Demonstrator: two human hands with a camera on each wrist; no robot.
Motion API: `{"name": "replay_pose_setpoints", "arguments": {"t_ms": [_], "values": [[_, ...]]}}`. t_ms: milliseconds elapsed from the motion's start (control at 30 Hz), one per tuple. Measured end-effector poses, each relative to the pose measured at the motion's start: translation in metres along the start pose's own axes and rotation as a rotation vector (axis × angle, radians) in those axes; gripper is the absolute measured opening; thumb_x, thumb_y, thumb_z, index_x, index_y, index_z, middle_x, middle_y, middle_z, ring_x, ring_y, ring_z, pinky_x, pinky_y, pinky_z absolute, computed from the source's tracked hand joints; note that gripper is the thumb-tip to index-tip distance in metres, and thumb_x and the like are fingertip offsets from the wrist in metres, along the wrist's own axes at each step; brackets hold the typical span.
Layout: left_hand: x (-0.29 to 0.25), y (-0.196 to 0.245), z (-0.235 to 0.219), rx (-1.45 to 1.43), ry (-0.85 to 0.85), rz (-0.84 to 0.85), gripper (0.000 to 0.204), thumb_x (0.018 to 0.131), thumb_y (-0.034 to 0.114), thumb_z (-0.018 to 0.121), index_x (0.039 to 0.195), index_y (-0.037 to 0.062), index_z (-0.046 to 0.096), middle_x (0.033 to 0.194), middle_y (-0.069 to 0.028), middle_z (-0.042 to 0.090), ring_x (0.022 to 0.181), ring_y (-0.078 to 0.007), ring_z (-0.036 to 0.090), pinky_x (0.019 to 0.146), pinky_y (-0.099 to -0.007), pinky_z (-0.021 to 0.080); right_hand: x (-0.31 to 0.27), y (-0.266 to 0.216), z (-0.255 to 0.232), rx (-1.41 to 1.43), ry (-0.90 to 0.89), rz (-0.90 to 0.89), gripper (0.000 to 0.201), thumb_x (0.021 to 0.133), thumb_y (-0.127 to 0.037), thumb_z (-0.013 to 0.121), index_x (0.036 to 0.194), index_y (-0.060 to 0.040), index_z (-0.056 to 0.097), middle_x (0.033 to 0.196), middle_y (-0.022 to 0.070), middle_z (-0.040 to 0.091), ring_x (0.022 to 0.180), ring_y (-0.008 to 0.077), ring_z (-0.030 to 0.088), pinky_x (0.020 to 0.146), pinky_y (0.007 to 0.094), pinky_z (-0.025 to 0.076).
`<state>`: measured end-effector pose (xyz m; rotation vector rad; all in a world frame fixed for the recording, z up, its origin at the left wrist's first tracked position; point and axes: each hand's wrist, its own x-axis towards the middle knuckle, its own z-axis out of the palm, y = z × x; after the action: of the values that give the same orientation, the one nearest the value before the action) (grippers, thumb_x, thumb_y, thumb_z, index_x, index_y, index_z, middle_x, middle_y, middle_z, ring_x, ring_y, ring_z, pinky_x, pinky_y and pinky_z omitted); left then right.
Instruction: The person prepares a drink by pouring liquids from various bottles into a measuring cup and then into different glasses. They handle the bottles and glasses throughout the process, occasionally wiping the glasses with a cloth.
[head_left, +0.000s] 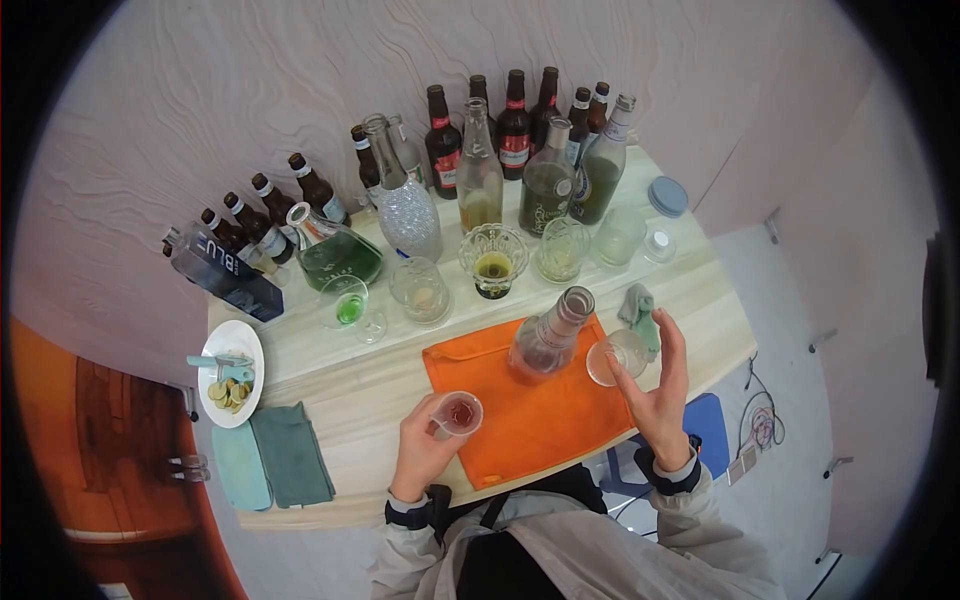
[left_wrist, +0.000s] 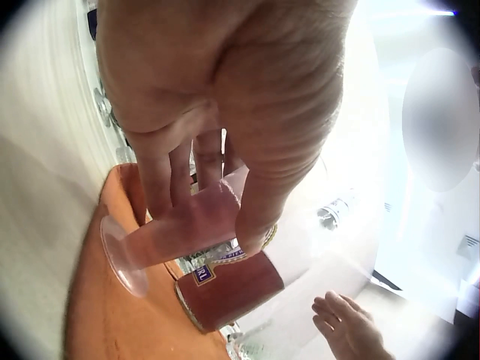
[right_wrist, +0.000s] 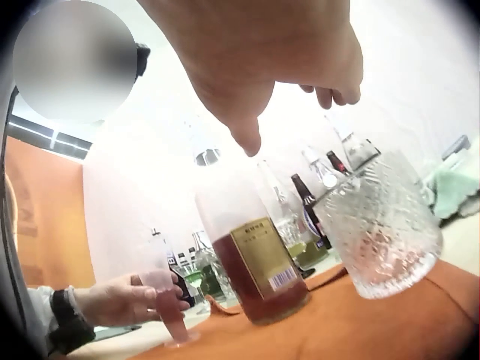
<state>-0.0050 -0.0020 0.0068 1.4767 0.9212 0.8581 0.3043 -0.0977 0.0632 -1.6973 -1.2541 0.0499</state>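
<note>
My left hand (head_left: 420, 455) grips a slim, clear measuring cylinder (left_wrist: 180, 231) with a round foot and pink liquid inside, held over the near left edge of an orange cloth (head_left: 540, 435). A clear glass bottle (right_wrist: 259, 262) with a gold label and reddish liquid stands uncapped on that cloth between the hands. At the cloth's right side sits a cut-glass tumbler (right_wrist: 382, 229) with a little pinkish liquid at its bottom. My right hand (head_left: 660, 405) hovers just above the tumbler, fingers extended and thumb apart, holding nothing.
Several brown beer bottles (head_left: 514, 140) line the back, with taller clear bottles and patterned glasses before them. A green-filled decanter (head_left: 340, 260) and a stemmed glass (head_left: 349, 303) are left. A plate (head_left: 212, 345) holds lime slices. A crumpled cloth (head_left: 640, 310) lies behind the tumbler.
</note>
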Motion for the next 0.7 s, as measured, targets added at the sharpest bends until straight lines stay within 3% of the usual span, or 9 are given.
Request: {"name": "replay_pose_setpoints", "arguments": {"t_ms": [200,300,400,467,567,633,700], "values": [[-0.001,-0.001,0.0,-0.013,0.007,0.011,0.032,0.083,-0.004,0.083,0.112,-0.002,0.07,0.111,-0.0065,0.068,0.101,-0.0151,0.069,0.09,-0.0289,0.055,0.007,-0.006,0.003,0.107,-0.077,-0.003,0.074,0.085,-0.006,0.08,0.15,0.0019,0.044,0.146,0.0191,0.054,0.137,0.0332,0.053,0.116,0.0405,0.04],[-0.001,-0.005,0.0,-0.051,0.001,-0.013,0.031,0.084,-0.004,0.083,0.112,-0.0021,0.07,0.111,-0.0061,0.067,0.1,-0.015,0.068,0.09,-0.0287,0.055,0.006,-0.002,-0.006,-0.005,-0.061,-0.048,0.073,0.086,-0.007,0.08,0.15,0.0018,0.045,0.147,0.0194,0.053,0.138,0.0334,0.052,0.117,0.0407,0.04],[0.0,-0.002,0.002,-0.014,0.007,-0.002,0.031,0.084,-0.004,0.082,0.113,-0.0022,0.07,0.11,-0.0059,0.067,0.1,-0.0151,0.068,0.09,-0.0287,0.055,-0.001,0.022,-0.012,-0.059,-0.077,0.01,0.084,0.083,-0.007,0.084,0.153,0.0019,0.039,0.149,0.0209,0.052,0.14,0.0332,0.051,0.117,0.0408,0.04],[0.0,-0.004,0.001,-0.013,-0.001,-0.005,0.032,0.084,-0.004,0.082,0.113,-0.0023,0.07,0.109,-0.0058,0.067,0.1,-0.0151,0.068,0.09,-0.0287,0.055,-0.016,0.053,-0.007,0.095,-0.188,0.172,0.099,0.078,-0.009,0.089,0.157,0.0014,0.03,0.15,0.0228,0.05,0.14,0.033,0.05,0.118,0.0407,0.039],[0.001,0.0,0.001,-0.004,-0.011,-0.01,0.031,0.084,-0.005,0.082,0.112,-0.0024,0.069,0.108,-0.006,0.068,0.1,-0.0155,0.069,0.09,-0.0289,0.055,-0.026,0.069,0.005,0.194,-0.211,0.234,0.109,0.075,-0.011,0.093,0.159,0.0002,0.024,0.151,0.0238,0.048,0.14,0.0324,0.05,0.117,0.0404,0.04],[0.001,-0.002,0.001,-0.001,-0.02,-0.008,0.03,0.084,-0.006,0.081,0.112,-0.0025,0.069,0.108,-0.0062,0.068,0.1,-0.0158,0.069,0.091,-0.0291,0.055,-0.026,0.069,0.01,0.186,-0.193,0.241,0.105,0.076,-0.013,0.093,0.159,-0.0001,0.028,0.146,0.022,0.054,0.135,0.0314,0.055,0.113,0.0395,0.044],[0.001,-0.012,-0.001,-0.005,-0.012,-0.018,0.029,0.084,-0.007,0.08,0.11,-0.0026,0.069,0.107,-0.0067,0.068,0.101,-0.0167,0.07,0.091,-0.0299,0.056,-0.024,0.066,0.014,0.197,-0.247,0.377,0.105,0.074,-0.013,0.093,0.158,-0.0024,0.03,0.146,0.0185,0.053,0.135,0.0286,0.054,0.114,0.0385,0.043]]}}
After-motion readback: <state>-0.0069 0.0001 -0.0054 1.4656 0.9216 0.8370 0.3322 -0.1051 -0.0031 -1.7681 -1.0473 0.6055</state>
